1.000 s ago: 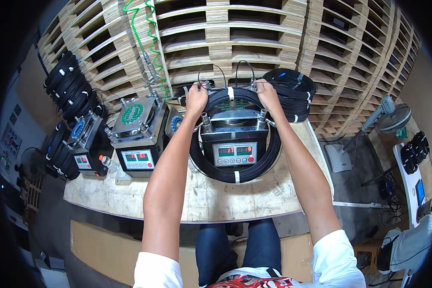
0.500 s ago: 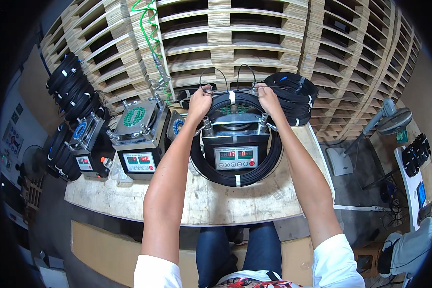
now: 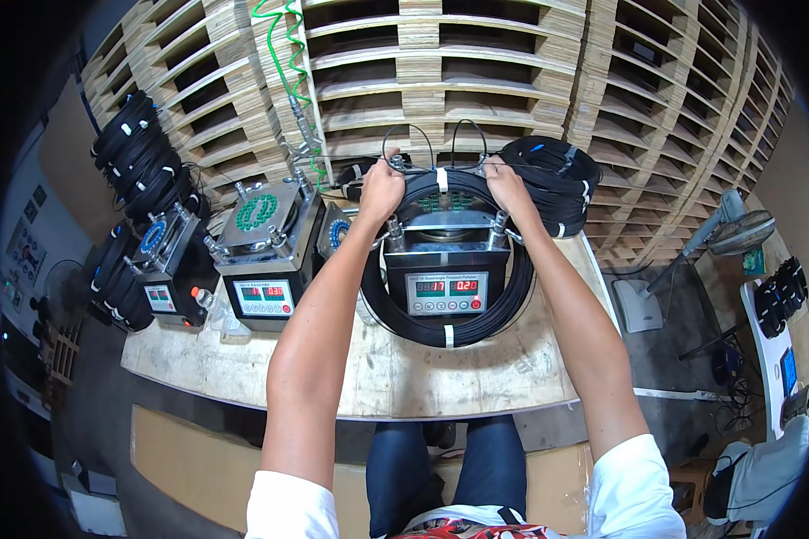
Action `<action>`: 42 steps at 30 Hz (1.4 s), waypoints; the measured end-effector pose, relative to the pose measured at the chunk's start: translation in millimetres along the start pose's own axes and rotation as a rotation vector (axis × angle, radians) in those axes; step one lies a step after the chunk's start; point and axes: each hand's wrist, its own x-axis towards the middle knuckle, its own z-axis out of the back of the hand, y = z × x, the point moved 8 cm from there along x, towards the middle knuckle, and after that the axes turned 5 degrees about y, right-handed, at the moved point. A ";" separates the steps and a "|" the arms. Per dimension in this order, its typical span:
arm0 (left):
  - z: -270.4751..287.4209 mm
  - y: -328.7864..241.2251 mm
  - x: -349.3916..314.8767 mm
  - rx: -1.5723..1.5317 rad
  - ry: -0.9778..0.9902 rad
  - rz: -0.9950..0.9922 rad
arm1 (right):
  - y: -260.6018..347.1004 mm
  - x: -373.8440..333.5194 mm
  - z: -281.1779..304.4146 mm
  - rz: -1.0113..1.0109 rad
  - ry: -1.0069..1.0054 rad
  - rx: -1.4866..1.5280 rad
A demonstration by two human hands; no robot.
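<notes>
In front of me stands a polishing machine with a lit digital panel, a metal top and upright metal posts at its front corners. A black cable coil, tied with white bands, encircles it; its lower part hangs in front of the panel. My left hand is closed at the machine's far left corner, and my right hand is closed at the far right corner. Bits of metal show by the fingers, but what they grip is mostly hidden. Two thin cable loops arch up between the hands.
Two similar machines stand to the left, with a small bottle between them. More black cable coils lie back right and are stacked far left. Wooden pallets rise behind the table. A fan stands right.
Both hands stay at the far corners with little movement. The right-hand reading on the middle machine's display has changed. The whole view has shifted slightly.
</notes>
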 end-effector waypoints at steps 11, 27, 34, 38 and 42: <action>-6.4 20.4 10.1 0.048 -0.010 0.053 | -2.0 0.5 -0.8 0.049 -0.045 0.061; 0.4 18.1 3.7 -0.072 -0.005 0.055 | 2.6 -5.3 3.3 0.022 -0.086 0.030; -1.2 20.9 10.1 -0.043 0.015 0.030 | -2.7 5.1 0.6 0.151 -0.088 0.113; 0.3 24.5 8.3 -0.052 0.032 0.088 | 3.2 -4.1 4.8 0.135 -0.145 0.112; -3.9 19.5 6.5 -0.162 0.062 0.072 | 3.8 -6.9 8.9 0.097 -0.111 0.122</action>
